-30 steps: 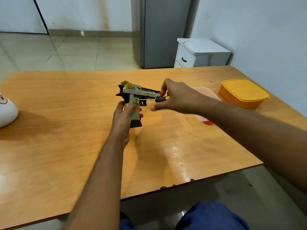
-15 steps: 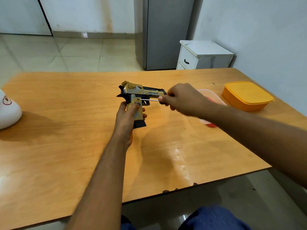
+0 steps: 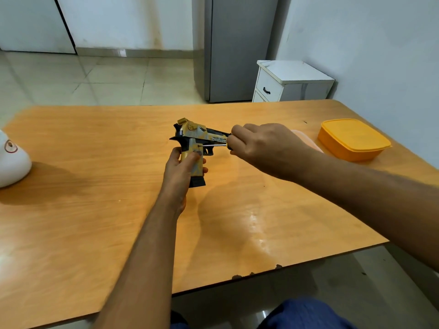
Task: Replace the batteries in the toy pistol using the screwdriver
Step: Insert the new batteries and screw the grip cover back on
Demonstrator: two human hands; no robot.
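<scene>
Wooden table (image 3: 95, 210); left hand (image 3: 180, 172) around toy pistol (image 3: 197, 143) grip, right hand (image 3: 263, 148) fisted, hiding screwdriver (image 3: 213, 145) handle.

The wooden table (image 3: 95, 210) looks glossy (light glares off it), the screwdriver (image 3: 215, 145) shaft bright metal.

The right hand (image 3: 266, 148) hides the screwdriver (image 3: 213, 145) handle, leaving only its shaft showing. Behind that hand, a pale lid (image 3: 306, 141) is mostly covered. The left hand (image 3: 183, 169) conceals much of the toy pistol (image 3: 202, 135) grip.

Gold-and-black toy pistol (image 3: 198, 141) upright above table, thin metal screwdriver (image 3: 213, 145) tip against its grip
</scene>
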